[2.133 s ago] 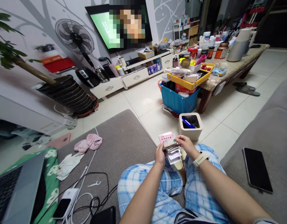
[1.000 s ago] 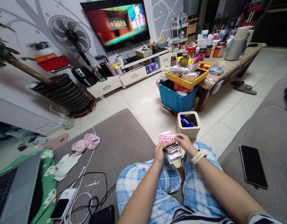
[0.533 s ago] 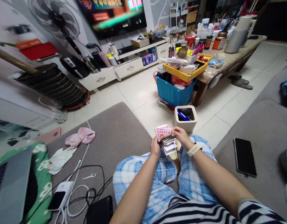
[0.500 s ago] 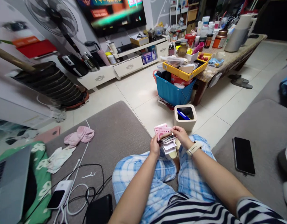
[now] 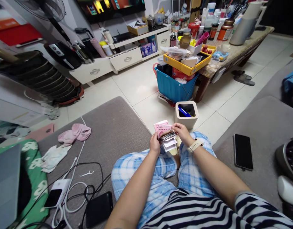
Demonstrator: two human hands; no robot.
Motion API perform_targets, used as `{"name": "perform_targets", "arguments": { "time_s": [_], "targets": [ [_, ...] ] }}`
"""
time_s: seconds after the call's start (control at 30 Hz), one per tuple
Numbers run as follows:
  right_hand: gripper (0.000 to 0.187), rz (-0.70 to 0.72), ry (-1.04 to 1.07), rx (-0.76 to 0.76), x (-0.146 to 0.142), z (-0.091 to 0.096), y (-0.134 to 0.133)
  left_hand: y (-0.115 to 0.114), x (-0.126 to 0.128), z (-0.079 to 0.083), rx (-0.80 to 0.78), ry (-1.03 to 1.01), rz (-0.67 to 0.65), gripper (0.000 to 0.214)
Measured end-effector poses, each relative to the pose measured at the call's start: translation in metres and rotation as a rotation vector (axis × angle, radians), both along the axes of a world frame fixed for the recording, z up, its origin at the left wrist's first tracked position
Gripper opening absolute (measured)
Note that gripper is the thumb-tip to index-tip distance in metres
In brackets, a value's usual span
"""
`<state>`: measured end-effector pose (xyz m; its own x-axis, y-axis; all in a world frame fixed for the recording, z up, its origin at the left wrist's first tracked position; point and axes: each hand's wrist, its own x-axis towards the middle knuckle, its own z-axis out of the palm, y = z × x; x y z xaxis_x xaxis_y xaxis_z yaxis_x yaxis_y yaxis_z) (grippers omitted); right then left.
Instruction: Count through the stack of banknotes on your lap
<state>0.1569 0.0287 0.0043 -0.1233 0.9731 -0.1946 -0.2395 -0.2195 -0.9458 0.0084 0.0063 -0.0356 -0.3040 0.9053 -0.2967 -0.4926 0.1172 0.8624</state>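
I sit on a grey sofa with my knees in blue plaid trousers. My left hand (image 5: 155,145) grips a thick stack of cards, white paper slips and pink banknotes (image 5: 165,137) above my knees. My right hand (image 5: 182,132), with a cream watch on its wrist, pinches the top right edge of the same stack. Pink notes (image 5: 160,126) stick out at the top of the stack and white slips hang below it.
A small white bin (image 5: 186,113) stands on the tile floor just past my hands, a blue basket (image 5: 175,90) behind it beside a cluttered low table (image 5: 234,54). A black phone (image 5: 243,151) lies on the sofa to my right. Cables, a charger (image 5: 56,192) and pink cloth (image 5: 74,133) lie left.
The view has tilted down and the room has slid up in the picture. Both hands stay on the stack, with the right fingers shifting slightly along its top.
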Motion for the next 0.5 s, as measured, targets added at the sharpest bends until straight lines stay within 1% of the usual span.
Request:
{"name": "perform_targets", "arguments": {
  "time_s": [0.1, 0.27, 0.4, 0.5],
  "targets": [
    [0.042, 0.003, -0.007, -0.005, 0.0007, 0.0009, -0.001, -0.0005, -0.0003, 0.001, 0.03, -0.003, -0.023, 0.021],
    [0.04, 0.011, -0.021, 0.004, 0.0017, -0.0013, -0.0019, -0.0013, -0.0006, 0.002, 0.003, -0.013, -0.053, 0.022],
    [0.037, -0.035, -0.031, 0.031, 0.002, -0.0059, -0.0006, -0.002, -0.0003, 0.0031, 0.002, -0.05, -0.072, 0.023],
    [0.036, -0.09, -0.002, 0.018, 0.0018, -0.0085, 0.0009, -0.003, 0.0006, 0.0055, -0.004, -0.067, -0.08, 0.024]
  ]
}}
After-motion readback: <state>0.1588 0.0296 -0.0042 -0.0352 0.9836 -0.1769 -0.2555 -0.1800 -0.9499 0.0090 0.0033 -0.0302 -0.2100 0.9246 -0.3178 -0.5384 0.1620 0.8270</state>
